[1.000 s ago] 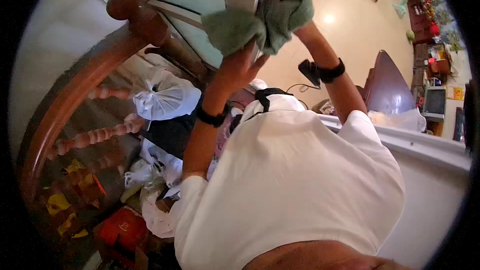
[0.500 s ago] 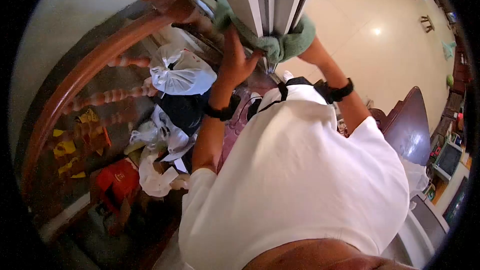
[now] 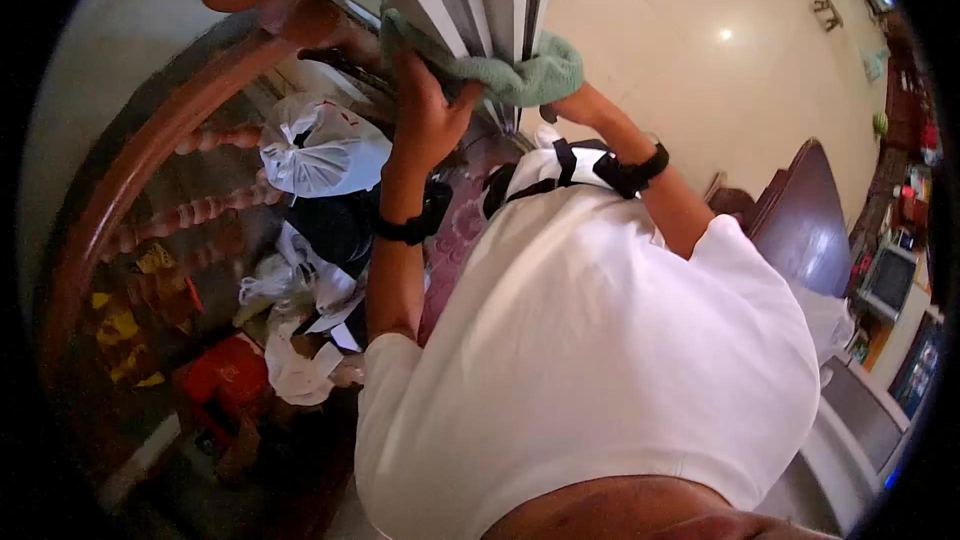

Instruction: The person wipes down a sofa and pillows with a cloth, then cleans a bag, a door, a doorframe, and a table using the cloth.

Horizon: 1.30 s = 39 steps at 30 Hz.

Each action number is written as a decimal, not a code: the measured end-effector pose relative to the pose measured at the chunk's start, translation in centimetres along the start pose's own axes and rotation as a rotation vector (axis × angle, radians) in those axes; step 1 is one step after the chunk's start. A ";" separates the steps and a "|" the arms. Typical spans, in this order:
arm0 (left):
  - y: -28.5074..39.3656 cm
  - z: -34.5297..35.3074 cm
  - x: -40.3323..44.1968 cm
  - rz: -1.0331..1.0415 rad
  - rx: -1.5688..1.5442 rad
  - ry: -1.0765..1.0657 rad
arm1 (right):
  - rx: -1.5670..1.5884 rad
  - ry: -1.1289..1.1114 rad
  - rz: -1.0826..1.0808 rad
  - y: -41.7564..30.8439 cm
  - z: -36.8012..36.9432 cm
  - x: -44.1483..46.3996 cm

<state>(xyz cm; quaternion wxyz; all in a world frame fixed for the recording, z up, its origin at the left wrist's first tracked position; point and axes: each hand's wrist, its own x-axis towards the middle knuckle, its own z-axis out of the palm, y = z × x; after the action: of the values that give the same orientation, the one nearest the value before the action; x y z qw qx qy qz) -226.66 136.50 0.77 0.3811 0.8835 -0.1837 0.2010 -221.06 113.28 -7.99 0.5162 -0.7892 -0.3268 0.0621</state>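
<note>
A green cloth (image 3: 510, 78) is stretched around the edge of a grey-and-white metal door or window frame (image 3: 478, 0). My left hand (image 3: 428, 118) grips the cloth on the left side of the frame, thumb toward the edge, the other fingers largely hidden. On the right side, my right hand (image 3: 580, 105) is closed on the cloth's other end, with part of its fingers behind the fabric. Each wrist carries a black band.
At left curves a wooden stair rail (image 3: 150, 130) with turned balusters. Below it lie a tied white plastic bag (image 3: 322, 148), more plastic bags (image 3: 300, 275) and a red bag (image 3: 228, 375). A dark wooden furniture piece (image 3: 808, 215) stands at right, beside the tiled floor (image 3: 680, 70).
The whole scene, frame included, has shifted left in view. Both hands are still on the cloth, which lies flatter across the frame's edge and less bunched at the right.
</note>
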 end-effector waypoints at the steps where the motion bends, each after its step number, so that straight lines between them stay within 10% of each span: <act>1: -0.4 0.1 -0.5 -0.004 -0.009 -0.033 | 0.120 0.026 0.037 -0.1 0.8 -1.0; 8: -2.1 -0.7 -0.5 0.149 0.065 -0.039 | -0.257 0.150 -0.170 -5.4 -3.0 -0.3; 10: -3.7 -0.4 -0.8 0.033 -0.096 -0.157 | 0.178 0.192 -0.096 -12.1 -3.3 0.9; 21: -2.6 1.1 -1.0 0.155 0.040 0.105 | 0.359 0.422 0.020 -13.1 3.0 2.0; 28: -7.0 2.5 -2.0 0.190 0.071 -0.167 | 0.884 0.273 0.253 -9.5 -0.5 0.1; 29: -6.9 2.1 -1.9 0.185 0.070 -0.169 | 0.523 0.395 -0.074 -12.1 -0.2 1.3; 32: -3.9 -0.3 0.0 -0.156 0.021 -0.365 | 0.653 0.556 0.038 -16.2 -0.6 3.2; 34: -3.9 -0.1 -0.5 -0.032 0.014 -0.223 | 0.196 0.475 -0.133 -18.1 -0.5 4.8; 36: -3.1 -0.5 -0.6 0.091 0.008 -0.090 | 0.445 0.264 -0.091 -20.2 -1.4 5.2; 39: -2.4 -0.8 0.6 0.174 -0.189 0.001 | 0.478 0.529 -0.004 -13.1 2.0 5.4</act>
<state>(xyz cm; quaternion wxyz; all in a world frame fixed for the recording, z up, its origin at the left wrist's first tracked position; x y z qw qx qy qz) -225.19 138.50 0.14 0.4439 0.8243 -0.2774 0.2157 -223.67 121.28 3.61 0.7530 -0.6344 -0.1598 -0.0706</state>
